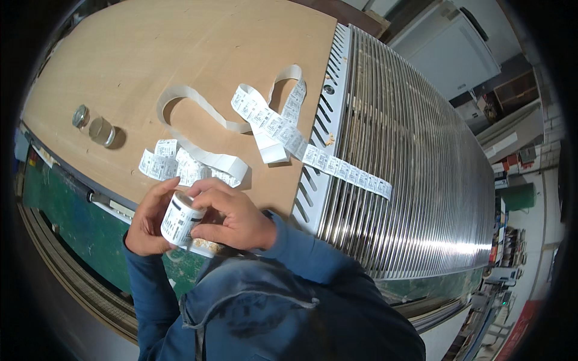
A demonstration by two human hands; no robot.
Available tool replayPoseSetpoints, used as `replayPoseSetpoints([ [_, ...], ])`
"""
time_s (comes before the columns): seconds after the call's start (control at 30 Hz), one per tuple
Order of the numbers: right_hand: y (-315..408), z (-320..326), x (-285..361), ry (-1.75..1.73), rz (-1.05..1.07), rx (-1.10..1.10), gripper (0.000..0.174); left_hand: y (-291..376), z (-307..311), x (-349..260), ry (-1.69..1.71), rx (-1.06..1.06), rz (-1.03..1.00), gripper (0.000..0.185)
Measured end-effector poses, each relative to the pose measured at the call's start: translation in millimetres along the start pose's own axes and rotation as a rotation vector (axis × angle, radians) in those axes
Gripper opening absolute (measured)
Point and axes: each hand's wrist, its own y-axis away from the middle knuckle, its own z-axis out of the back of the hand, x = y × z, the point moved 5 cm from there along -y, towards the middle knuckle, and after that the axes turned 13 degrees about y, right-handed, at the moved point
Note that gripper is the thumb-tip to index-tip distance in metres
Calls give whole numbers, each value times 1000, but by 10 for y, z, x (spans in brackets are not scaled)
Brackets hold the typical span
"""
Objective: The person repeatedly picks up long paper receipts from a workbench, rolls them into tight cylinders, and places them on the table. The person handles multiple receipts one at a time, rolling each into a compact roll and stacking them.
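A roll of printed white labels (180,220) is held upright between both hands near my body. My left hand (149,221) wraps around its left side, while my right hand (235,215) grips the right side with the thumb low and fingers at the top edge. Just beyond the hands, a folded heap of label strip (165,163) rests on the brown board (226,40). From there a long white strip (198,101) loops over the board. Another stretch of printed strip (275,128) crosses the board's right edge, and its end lies on the metal slats.
A glass jar (102,131) and a round glass lid or jar (81,116) stand on the board at left. A slotted white metal strip (311,189) borders ribbed metal slats (415,180) on the right. Small crumbs lie on the strip. A green bin (519,196) stands farther right.
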Motion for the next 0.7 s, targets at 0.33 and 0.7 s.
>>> replayPoseSetpoints([
  [0.33,337,701,-15,-119,-340,-375,36,20,383,-322,-257,-357,-420,90],
  [0.7,2652,929,-206,279,-768,-547,26,434,1354,-1225,-235,-480,-875,41],
])
